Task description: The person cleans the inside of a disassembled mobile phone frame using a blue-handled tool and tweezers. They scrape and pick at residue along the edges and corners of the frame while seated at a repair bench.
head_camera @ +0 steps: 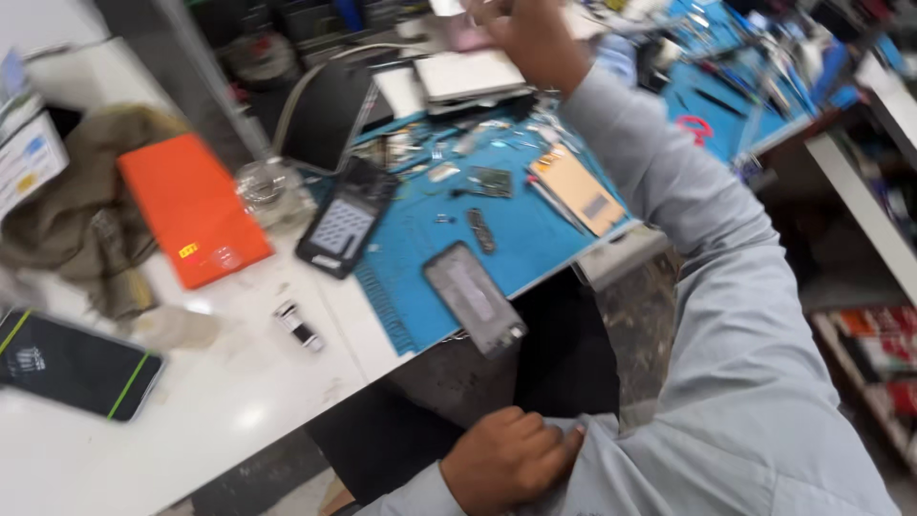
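Right hand: raised beyond the blue mat, fingers closed on a small pale object, blurred. A steadier grip nearer the mat would likely serve better.
Left hand: below the mat, off the table, fingers clenched on grey sleeve.
Orange flat package: left of mat.
Tan label-bearing card: on mat's right.
Dark phone: mat's near edge.

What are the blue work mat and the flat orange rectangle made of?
The blue work mat looks like soft matte rubber or silicone: dull, with moulded ridges along its edge. The flat orange rectangle seems to be smooth plastic or card, slightly glossy; the blur leaves it open.
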Tool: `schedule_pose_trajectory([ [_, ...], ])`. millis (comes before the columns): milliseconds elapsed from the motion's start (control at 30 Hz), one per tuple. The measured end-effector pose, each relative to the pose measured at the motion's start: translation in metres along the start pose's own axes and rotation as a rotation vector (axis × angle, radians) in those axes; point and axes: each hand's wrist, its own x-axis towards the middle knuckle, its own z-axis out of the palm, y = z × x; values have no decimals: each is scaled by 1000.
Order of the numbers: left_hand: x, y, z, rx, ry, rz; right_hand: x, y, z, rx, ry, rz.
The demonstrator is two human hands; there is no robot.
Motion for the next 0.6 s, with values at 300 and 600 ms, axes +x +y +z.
schedule_pose_trajectory([
  [300,54,55,59,97,-53,-148,-233,-54,-89,-95,-389,-65],
  [600,55,66,53,122,-80,-201,-147,-22,-77,-18,-69,-138],
])
